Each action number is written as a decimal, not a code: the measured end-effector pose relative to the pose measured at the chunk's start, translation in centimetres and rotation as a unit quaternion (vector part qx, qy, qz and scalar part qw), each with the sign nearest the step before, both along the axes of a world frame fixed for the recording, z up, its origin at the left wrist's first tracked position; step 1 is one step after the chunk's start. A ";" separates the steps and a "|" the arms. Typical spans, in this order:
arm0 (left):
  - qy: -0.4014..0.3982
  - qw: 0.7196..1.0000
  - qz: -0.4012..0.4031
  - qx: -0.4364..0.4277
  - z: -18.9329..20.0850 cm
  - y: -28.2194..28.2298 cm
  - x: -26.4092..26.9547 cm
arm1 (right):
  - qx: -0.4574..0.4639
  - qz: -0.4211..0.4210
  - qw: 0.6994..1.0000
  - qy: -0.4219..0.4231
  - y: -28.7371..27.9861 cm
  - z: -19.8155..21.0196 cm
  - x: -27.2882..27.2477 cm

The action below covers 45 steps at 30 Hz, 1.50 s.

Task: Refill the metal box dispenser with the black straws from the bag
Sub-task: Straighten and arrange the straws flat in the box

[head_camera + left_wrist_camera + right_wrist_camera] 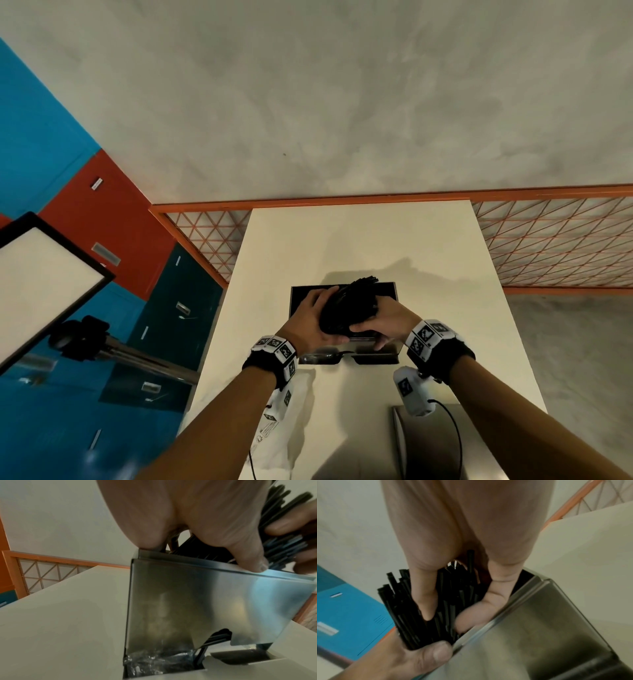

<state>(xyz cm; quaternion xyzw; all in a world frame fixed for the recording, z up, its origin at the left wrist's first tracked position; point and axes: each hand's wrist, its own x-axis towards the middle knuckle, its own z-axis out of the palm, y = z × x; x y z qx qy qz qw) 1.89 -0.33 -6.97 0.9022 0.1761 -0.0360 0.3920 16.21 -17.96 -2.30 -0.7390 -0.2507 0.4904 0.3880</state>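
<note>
A thick bundle of black straws [349, 310] is held over the open top of the metal box dispenser [301, 293] on the white table. My left hand [311, 322] grips the bundle from the left, thumb under it. My right hand [380, 325] grips it from the right. In the left wrist view the dispenser's shiny front [205, 601] shows, with a few straws [217, 638] in its lower slot and the bundle [283, 540] above its rim. In the right wrist view the straws [423, 615] stand between my fingers [426, 599] beside the dispenser wall [539, 635].
The white table [359, 240] runs forward to an orange mesh railing [548, 246]. A crumpled plastic bag [284, 421] lies under my left forearm. A metal lid [418, 445] lies near the front edge on the right. A light panel on a stand [41, 281] is at the left.
</note>
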 end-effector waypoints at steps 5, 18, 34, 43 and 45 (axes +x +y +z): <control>-0.026 0.999 0.029 0.016 -0.2 -0.4 -0.2 | -0.004 0.069 0.993 -0.101 0.2 0.9 -0.7; -0.058 0.997 0.030 0.043 -0.3 -1.5 -0.2 | -0.012 0.081 0.993 -0.085 1.0 -0.1 -0.8; -0.037 0.995 -0.046 0.080 1.7 -0.8 1.4 | -0.007 -0.030 0.999 0.023 -1.0 1.1 1.6; -0.005 0.993 -0.076 0.090 1.7 -0.4 1.8 | 0.010 -0.101 0.994 0.033 0.1 -0.4 0.1; -0.005 0.995 -0.064 0.080 1.4 -0.5 1.7 | -0.030 -0.052 0.997 -0.053 0.8 -0.4 -0.3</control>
